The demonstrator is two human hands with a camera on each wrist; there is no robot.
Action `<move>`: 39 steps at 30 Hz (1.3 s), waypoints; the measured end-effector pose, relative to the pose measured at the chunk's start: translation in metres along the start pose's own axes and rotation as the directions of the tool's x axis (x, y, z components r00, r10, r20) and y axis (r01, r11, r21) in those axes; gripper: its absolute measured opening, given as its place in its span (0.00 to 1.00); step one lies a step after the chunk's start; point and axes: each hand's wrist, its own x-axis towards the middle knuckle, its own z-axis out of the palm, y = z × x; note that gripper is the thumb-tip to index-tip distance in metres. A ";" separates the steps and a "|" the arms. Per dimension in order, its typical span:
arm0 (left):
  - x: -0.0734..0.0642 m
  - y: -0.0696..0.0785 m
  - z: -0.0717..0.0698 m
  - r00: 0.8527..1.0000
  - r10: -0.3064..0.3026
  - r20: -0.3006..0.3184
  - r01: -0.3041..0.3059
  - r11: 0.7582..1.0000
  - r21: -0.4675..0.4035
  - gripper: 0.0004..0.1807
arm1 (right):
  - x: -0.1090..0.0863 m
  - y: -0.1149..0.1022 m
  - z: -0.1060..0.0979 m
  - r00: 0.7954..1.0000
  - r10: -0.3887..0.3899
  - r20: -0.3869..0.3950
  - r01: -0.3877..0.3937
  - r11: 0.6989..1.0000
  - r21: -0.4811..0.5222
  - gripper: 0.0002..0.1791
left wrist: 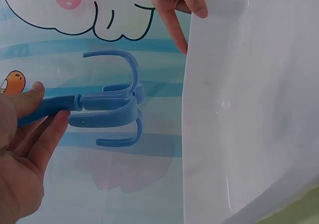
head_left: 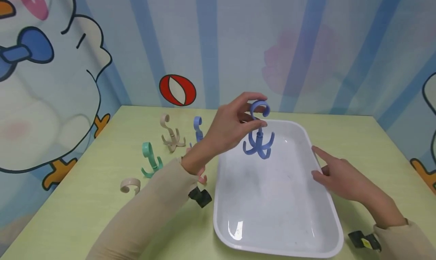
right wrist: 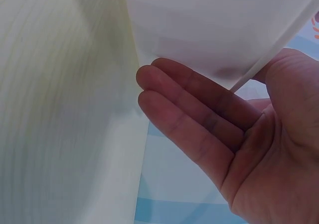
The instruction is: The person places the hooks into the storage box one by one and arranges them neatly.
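My left hand point(head_left: 231, 125) pinches a blue multi-prong hanging hook point(head_left: 259, 143) by its curved upper part, above the far end of a white tray point(head_left: 272, 203). In the left wrist view the hook point(left wrist: 109, 102) points its prongs away from the fingers. My right hand point(head_left: 344, 176) holds the tray's right rim, thumb over the edge and the other fingers along the outer side. Under the rim in the right wrist view, the fingers point(right wrist: 199, 119) lie fairly straight against or near the tray wall point(right wrist: 199, 30); exact contact is unclear.
Left of the tray stand a beige hook point(head_left: 173, 140), a green hook point(head_left: 151, 161) and another blue hook point(head_left: 198, 129). My left arm partly hides a pink hook point(head_left: 202, 176) and a second beige one point(head_left: 130, 184). A cartoon-printed wall point(head_left: 235, 44) rises behind the table point(head_left: 85, 199).
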 end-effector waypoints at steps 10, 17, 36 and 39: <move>0.015 -0.004 0.007 1.000 -0.014 0.013 0.014 0.999 0.051 0.28 | 0.000 -0.002 0.000 1.000 0.007 0.003 -0.007 1.000 0.016 0.47; 0.030 -0.010 0.014 1.000 -0.028 0.011 0.027 0.998 0.060 0.28 | -0.002 -0.001 -0.001 1.000 -0.001 -0.008 0.001 1.000 0.007 0.46; 0.055 -0.034 0.034 0.989 -0.148 0.027 0.146 0.987 0.067 0.29 | -0.003 -0.003 0.001 1.000 -0.011 -0.016 0.011 1.000 0.020 0.45; 0.058 -0.037 0.037 0.987 -0.159 0.024 0.157 0.986 0.062 0.29 | -0.003 -0.003 0.001 1.000 -0.010 -0.017 0.010 1.000 0.024 0.45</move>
